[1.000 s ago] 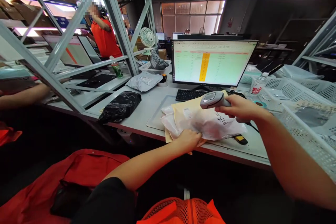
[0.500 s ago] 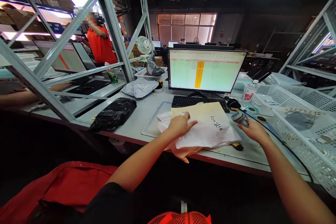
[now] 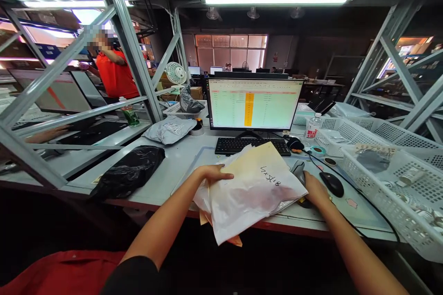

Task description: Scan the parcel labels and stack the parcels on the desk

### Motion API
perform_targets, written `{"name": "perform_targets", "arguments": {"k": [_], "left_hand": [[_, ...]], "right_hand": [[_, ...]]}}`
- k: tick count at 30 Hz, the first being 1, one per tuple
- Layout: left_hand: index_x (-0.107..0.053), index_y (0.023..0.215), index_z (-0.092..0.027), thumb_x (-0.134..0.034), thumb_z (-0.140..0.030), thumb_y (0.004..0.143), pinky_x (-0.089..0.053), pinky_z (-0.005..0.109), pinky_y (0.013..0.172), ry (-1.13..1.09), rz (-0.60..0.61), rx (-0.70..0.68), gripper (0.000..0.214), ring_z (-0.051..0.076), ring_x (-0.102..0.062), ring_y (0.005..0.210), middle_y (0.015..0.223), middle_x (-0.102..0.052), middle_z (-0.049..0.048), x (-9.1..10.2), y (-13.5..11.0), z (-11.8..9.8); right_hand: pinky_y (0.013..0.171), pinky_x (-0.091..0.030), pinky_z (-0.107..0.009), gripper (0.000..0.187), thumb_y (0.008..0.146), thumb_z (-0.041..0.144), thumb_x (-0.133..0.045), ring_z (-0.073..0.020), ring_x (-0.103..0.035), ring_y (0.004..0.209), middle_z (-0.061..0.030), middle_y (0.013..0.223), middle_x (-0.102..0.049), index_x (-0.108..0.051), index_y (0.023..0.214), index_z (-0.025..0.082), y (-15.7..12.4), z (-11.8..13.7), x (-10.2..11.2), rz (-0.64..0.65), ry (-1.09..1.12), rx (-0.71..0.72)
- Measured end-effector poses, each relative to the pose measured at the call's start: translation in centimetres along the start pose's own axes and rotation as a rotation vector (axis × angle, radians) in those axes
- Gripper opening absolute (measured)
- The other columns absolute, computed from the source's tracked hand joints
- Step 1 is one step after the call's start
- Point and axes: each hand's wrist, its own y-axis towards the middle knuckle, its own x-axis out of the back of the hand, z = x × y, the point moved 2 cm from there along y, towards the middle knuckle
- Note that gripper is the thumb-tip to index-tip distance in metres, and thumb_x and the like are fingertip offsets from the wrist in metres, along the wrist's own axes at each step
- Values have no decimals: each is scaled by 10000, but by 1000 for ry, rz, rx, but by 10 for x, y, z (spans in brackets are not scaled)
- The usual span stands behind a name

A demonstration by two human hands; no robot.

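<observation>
A stack of pale mailing bags (image 3: 242,193) lies tilted at the front of the desk, its near corner past the edge. The top bag bears black handwriting. My left hand (image 3: 215,174) grips the stack's left side, thumb on top and some fingers out of sight. In my right hand (image 3: 315,190) is a grey barcode scanner (image 3: 298,171), close against the stack's right edge. Just behind the stack stand a black keyboard (image 3: 230,145) and a monitor (image 3: 228,110) showing a spreadsheet with an orange column.
Left on the desk (image 3: 173,166) lie a black plastic parcel (image 3: 133,170) and a grey one (image 3: 169,129). At right are a mouse (image 3: 331,184), the scanner's cable, a bottle (image 3: 313,126) and white baskets (image 3: 391,193). A metal frame (image 3: 128,41) separates a co-worker in red (image 3: 116,73).
My left hand has moved left to the stack's side; the stack is turned and nearer me. My right hand with the scanner has come in to its right edge, uncovering the mouse. The view has shifted.
</observation>
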Motion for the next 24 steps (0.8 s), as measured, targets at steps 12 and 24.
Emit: {"name": "perform_targets", "arguments": {"k": [12,24], "left_hand": [[-765,1122,-191,-840,-699,581,-535,361,843,-305,-25,-13,746,344,-719,957,1075,-800,135,-26,-57,8],[-734,1026,-112,-903,-733,517,-492,267,592,-882,-542,230,821,203,-640,687,858,-765,78,-25,-114,98]], "right_hand": [[946,-510,-419,622,1031,431,-500,-372,-648,1245,-261,1436,-606,-447,1553,97,-7,4,4,-30,-28,-30],[1153,-394,-406,519,1061,362,-452,-332,-516,1364,-203,1478,-575,-548,1502,106,54,99,43,-234,13,242]]}}
